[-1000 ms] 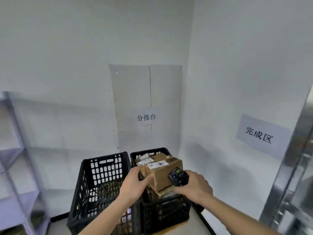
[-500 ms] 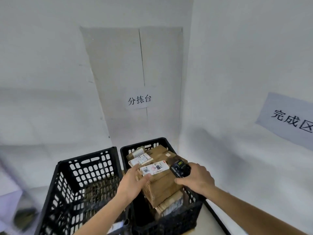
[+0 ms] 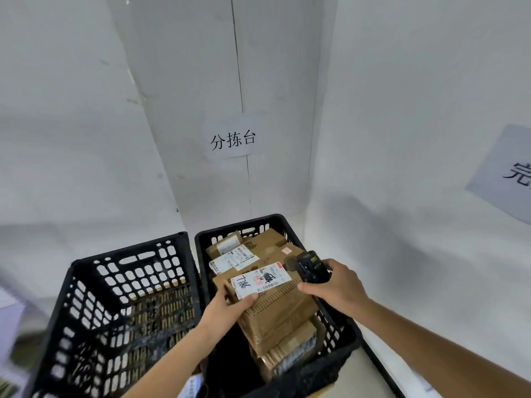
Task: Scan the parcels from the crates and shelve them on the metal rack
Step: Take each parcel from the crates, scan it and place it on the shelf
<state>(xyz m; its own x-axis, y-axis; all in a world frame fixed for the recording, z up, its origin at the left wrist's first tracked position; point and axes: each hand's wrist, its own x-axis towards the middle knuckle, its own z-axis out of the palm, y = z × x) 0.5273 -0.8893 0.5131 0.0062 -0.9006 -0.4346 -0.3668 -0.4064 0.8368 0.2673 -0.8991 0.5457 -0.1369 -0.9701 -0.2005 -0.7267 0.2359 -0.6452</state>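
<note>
Cardboard is what you've got hold of: your left hand (image 3: pixel 230 307) grips the near-left corner of the top parcel (image 3: pixel 270 300), thumb pressed on the edge of its white label (image 3: pixel 260 280), and you're tipping that face up and toward you. That reads as deliberate, since the barcode and the handwritten number sit on that label and need to face the reader. Your right hand (image 3: pixel 334 285) is wrapped around the black scanner (image 3: pixel 310 267), fingers curled under its body, its head hovering just beside the far-right end of the label. The parcel isn't out yet; it sits within the right crate (image 3: pixel 339 337), resting on or just above the other cardboard boxes (image 3: pixel 253 251) stacked beneath and behind it, so I'd say you're at the scan, with shelving to come.

Left crate (image 3: pixel 120 297), black lattice plastic too, stands touching the right one; through its holes I can't make out any parcel, only blurred dark pattern. Both crates sit on a pale surface (image 3: pixel 370 369) tucked into a white corner. Straight ahead, a grey panel carries a paper sign (image 3: pixel 232 138) reading 分拣台. On the right wall a second sign (image 3: pixel 508 173) is cut off at the frame edge. The metal rack isn't in view, so you'll have to turn to reach it.
</note>
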